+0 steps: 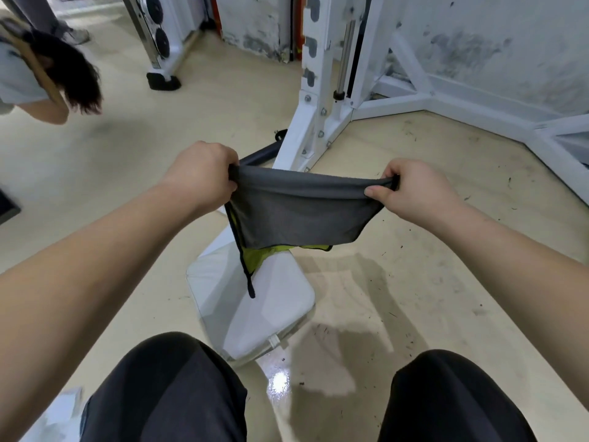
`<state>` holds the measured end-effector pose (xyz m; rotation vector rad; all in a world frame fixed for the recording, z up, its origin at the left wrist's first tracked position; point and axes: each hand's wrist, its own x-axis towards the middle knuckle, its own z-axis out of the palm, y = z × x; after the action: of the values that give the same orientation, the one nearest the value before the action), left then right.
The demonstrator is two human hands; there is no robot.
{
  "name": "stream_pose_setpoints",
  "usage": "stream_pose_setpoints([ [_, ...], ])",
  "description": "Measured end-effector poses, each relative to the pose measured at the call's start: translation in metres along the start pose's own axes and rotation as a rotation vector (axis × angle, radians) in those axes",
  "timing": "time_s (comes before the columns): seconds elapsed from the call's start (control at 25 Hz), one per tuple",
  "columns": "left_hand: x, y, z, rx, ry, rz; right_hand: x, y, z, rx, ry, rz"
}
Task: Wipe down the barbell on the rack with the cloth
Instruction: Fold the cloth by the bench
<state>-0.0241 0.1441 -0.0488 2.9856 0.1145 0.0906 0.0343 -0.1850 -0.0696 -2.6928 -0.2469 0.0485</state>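
left hand (204,173) and right hand (411,194) each grip the grey cloth (299,212), stretched between them.

— How are the arms held?
— The bare left forearm (105,250) and right forearm (510,244) reach forward and angle inward, with the wrists about level.
— And the left hand (204,173)?
— It's fisted, knuckles up, with the fingers curled round one end of a thin grey cloth with a yellow-green underside (299,215).
— The right hand (411,193)?
— Its back faces up, and the thumb and curled fingers pinch the other end. The hands are apart, with the cloth's top edge pulled taut between them.
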Motion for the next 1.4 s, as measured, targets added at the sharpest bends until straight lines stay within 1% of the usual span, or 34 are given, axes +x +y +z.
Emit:
stream_pose_setpoints([
  [0.08, 0.001, -0.002, -0.006, 0.026, 0.001, 0.003, 0.0, -0.004, -0.003, -0.049, 0.031, -0.025],
  [0.16, -0.001, -0.003, -0.01, 0.031, -0.006, -0.019, -0.004, -0.007, -0.004, 0.051, 0.012, 0.003],
  [0.24, -0.007, -0.004, -0.015, 0.011, -0.055, -0.069, -0.008, -0.01, -0.005, 0.191, -0.1, 0.048],
  [0.32, -0.016, -0.008, -0.021, -0.079, -0.118, -0.155, -0.01, -0.011, -0.007, 0.281, -0.264, 0.048],
  [0.36, -0.022, -0.012, -0.024, -0.178, -0.149, -0.204, -0.011, -0.012, -0.008, 0.343, -0.326, 0.037],
  [0.44, -0.036, -0.022, -0.034, -0.475, -0.249, -0.276, -0.011, -0.016, -0.007, 0.563, -0.376, 0.061],
  [0.52, -0.051, -0.032, -0.042, -0.77, -0.369, -0.319, -0.01, -0.027, -0.001, 0.819, -0.361, 0.172],
  [0.56, -0.056, -0.038, -0.044, -0.876, -0.41, -0.345, -0.007, -0.036, 0.006, 0.898, -0.338, 0.224],
  [0.64, -0.059, -0.048, -0.043, -0.946, -0.436, -0.393, 0.001, -0.053, 0.022, 0.946, -0.278, 0.303],
  [0.72, -0.057, -0.062, -0.029, -0.868, -0.41, -0.458, 0.009, -0.069, 0.048, 0.857, -0.245, 0.303],
  [0.84, -0.057, -0.083, 0.008, -0.713, -0.338, -0.555, 0.014, -0.084, 0.095, 0.619, -0.2, 0.166],
  [0.92, -0.064, -0.095, 0.036, -0.603, -0.262, -0.519, 0.01, -0.088, 0.123, 0.566, -0.178, 0.067],
  [1.0, -0.076, -0.1, 0.055, -0.506, -0.222, -0.419, 0.002, -0.083, 0.142, 0.559, -0.178, -0.006],
  [1.04, -0.082, -0.103, 0.063, -0.462, -0.265, -0.367, -0.002, -0.075, 0.148, 0.537, -0.197, -0.041],
  [1.08, -0.089, -0.107, 0.07, -0.413, -0.366, -0.317, -0.005, -0.064, 0.153, 0.487, -0.25, -0.081],
  [1.12, -0.097, -0.11, 0.076, -0.359, -0.519, -0.275, -0.01, -0.054, 0.155, 0.397, -0.354, -0.128],
  [1.2, -0.108, -0.112, 0.087, -0.295, -0.835, -0.26, -0.021, -0.036, 0.159, 0.089, -0.673, -0.191],
  [1.24, -0.109, -0.113, 0.097, -0.274, -0.884, -0.272, -0.027, -0.028, 0.164, -0.037, -0.796, -0.171],
  [1.28, -0.107, -0.112, 0.109, -0.237, -0.837, -0.284, -0.032, -0.022, 0.171, -0.075, -0.852, -0.127],
  [1.32, -0.104, -0.111, 0.122, -0.204, -0.744, -0.315, -0.037, -0.018, 0.18, -0.026, -0.827, -0.074],
  [1.36, -0.102, -0.11, 0.137, -0.195, -0.642, -0.374, -0.04, -0.016, 0.191, 0.064, -0.734, -0.013],
  [1.4, -0.1, -0.108, 0.151, -0.223, -0.576, -0.451, -0.041, -0.015, 0.202, 0.136, -0.613, 0.049],
])
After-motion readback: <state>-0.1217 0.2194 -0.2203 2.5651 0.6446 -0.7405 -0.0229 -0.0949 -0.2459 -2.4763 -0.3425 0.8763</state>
